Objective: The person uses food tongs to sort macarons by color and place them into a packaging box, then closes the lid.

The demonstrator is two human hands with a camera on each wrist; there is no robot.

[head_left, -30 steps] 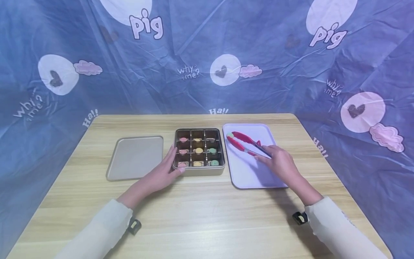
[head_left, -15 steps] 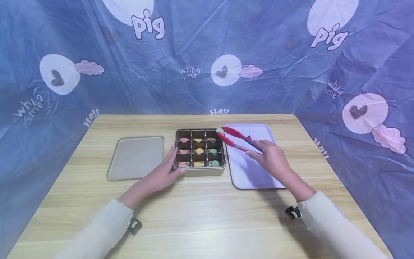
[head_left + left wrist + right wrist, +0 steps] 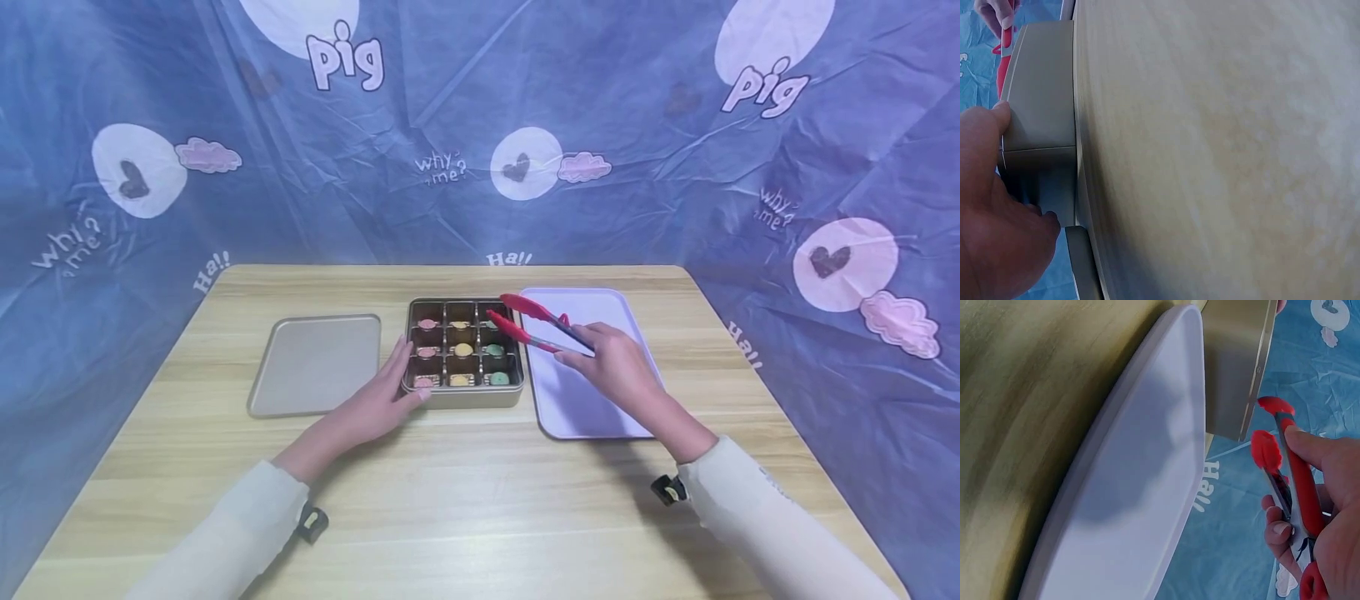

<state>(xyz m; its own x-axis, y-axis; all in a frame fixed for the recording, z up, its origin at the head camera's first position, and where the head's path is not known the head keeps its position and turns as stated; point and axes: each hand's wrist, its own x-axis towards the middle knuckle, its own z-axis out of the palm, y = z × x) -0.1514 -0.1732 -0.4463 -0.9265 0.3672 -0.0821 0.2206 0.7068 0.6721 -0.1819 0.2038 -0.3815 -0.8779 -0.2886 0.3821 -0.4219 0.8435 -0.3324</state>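
Note:
My right hand (image 3: 615, 367) grips red-tipped tongs (image 3: 534, 307), whose tips stand spread over the back right compartment of the divided tin (image 3: 463, 401). A bit of green shows in that compartment, partly behind the lower tip. In the right wrist view nothing sits between the tong tips; the thumb lies along the red handle (image 3: 1305, 487). My left hand (image 3: 378, 404) rests against the tin's left side, fingers extended along it and thumb at the front left corner. Pink, yellow and green round pieces sit in the tin's compartments, such as a yellow one (image 3: 462, 349).
A pale purple tray (image 3: 573, 408) lies right of the tin, under my right hand. To the left is a flat beige metal lid or tray (image 3: 318, 367). The wooden table (image 3: 480, 517) ends at a blue printed cloth (image 3: 450, 225) behind.
The tongs moved left from above the tray to the tin, carrying a round green piece. It has left their tips, which are now spread. The left hand stayed in place.

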